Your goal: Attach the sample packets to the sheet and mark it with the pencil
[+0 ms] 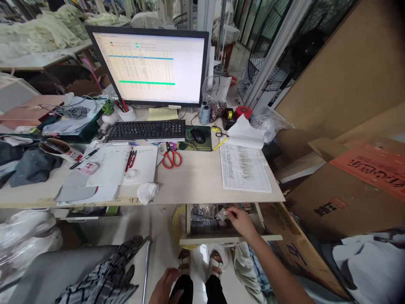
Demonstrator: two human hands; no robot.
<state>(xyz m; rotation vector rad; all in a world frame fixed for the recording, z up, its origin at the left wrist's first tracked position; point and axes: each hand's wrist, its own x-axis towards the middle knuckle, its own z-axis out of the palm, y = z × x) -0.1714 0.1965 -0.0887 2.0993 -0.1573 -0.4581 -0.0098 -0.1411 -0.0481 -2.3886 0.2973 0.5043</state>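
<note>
My right hand [241,220] reaches into a pulled-out drawer [230,240] under the desk. Its fingertips pinch a small clear plastic bag [221,214]; what the bag holds is too small to make out. Around it in the drawer lie more clear plastic packets [205,210] and a dark bundle [201,226]. Low in the view, my left hand [165,286] hangs by my left leg, its fingers loosely apart with nothing in them.
On the desk [190,181] stand a monitor [152,67], a keyboard [145,130] and a mouse [198,135]. Red-handled scissors [171,159], a printed form [243,169] and crumpled tissue [148,192] lie nearer. Cardboard boxes [335,202] crowd the right; a chair [63,270] stands left.
</note>
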